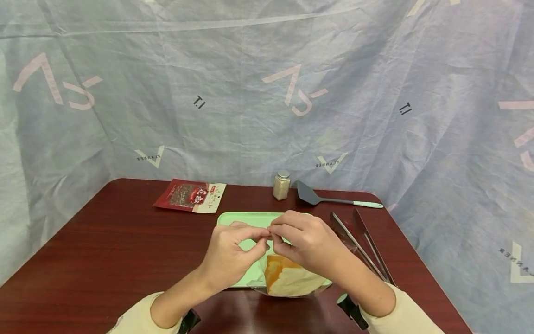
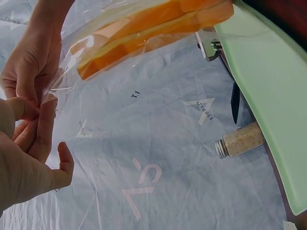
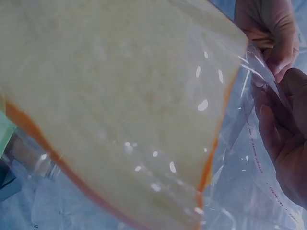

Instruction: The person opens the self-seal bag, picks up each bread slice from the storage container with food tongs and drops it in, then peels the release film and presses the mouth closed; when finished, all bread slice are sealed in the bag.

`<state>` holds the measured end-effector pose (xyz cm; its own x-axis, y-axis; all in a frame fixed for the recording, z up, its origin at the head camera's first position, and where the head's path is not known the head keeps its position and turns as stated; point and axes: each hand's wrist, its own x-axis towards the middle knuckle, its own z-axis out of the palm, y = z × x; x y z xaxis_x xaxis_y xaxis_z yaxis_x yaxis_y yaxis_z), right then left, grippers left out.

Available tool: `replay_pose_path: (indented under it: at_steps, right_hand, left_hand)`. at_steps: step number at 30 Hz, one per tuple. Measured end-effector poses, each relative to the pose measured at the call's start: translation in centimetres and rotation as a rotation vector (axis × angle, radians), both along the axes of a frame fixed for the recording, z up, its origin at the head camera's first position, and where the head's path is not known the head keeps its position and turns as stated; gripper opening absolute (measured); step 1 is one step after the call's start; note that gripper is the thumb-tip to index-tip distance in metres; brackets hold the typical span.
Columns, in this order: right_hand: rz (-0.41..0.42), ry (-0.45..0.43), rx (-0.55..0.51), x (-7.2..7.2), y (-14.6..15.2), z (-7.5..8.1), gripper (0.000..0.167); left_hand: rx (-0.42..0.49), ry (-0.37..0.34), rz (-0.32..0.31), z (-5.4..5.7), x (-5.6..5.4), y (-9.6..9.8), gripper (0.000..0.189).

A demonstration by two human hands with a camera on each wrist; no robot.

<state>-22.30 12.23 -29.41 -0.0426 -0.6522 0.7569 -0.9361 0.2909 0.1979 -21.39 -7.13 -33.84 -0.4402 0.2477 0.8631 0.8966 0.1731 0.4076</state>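
My left hand (image 1: pixel 231 253) and right hand (image 1: pixel 306 236) meet fingertip to fingertip over the tray. Between thumb and fingers, both pinch the edge of a clear plastic bag (image 3: pixel 240 120). Inside the bag are slices of bread (image 1: pixel 296 280) with orange-brown crust, hanging below the hands at the tray's near side. In the left wrist view, the bag's film runs from the bread (image 2: pixel 153 36) to the pinched fingers. Small red print shows on the film in the right wrist view. Beneath the hands lies a light green tray (image 1: pixel 233 217), partly hidden by them.
At the back left lies a red pouch of Sichuan pepper (image 1: pixel 189 195). A small lidded glass jar (image 1: pixel 281 186) of pale grains stands behind the tray, beside a grey spatula (image 1: pixel 310 195) with a mint handle. Long metal utensils (image 1: pixel 363 246) lie right of the tray, near my right forearm.
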Motion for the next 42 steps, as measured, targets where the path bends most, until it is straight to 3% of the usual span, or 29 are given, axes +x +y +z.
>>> replay_pose_path:
  at_steps: [9,14,21,26,33,42]
  right_hand:
    - [-0.076,0.081,0.008,0.00,-0.31,-0.53,0.023]
    - [-0.073,0.051,-0.007,-0.10,-0.18,-0.61,0.018]
    - [-0.061,-0.038,-0.032,-0.04,0.17,-0.64,0.015]
    - [-0.064,-0.073,-0.019,0.20,0.49,-0.51,0.019]
    - [-0.068,0.036,-0.003,0.17,0.20,-0.18,0.023]
    - [-0.111,0.105,-0.009,0.12,-0.20,-0.32,0.020]
  left_hand:
    - [0.002,0.015,0.030,-0.05,0.18,0.13,0.020]
    - [0.007,-0.004,0.033,-0.03,0.21,0.21,0.020]
    - [0.024,-0.089,0.009,0.00,0.25,0.25,0.019]
    - [0.032,-0.069,-0.003,0.03,0.15,0.28,0.019]
    - [0.034,-0.119,-0.005,0.02,0.29,0.21,0.019]
    - [0.047,-0.101,-0.020,0.11,0.37,0.20,0.021]
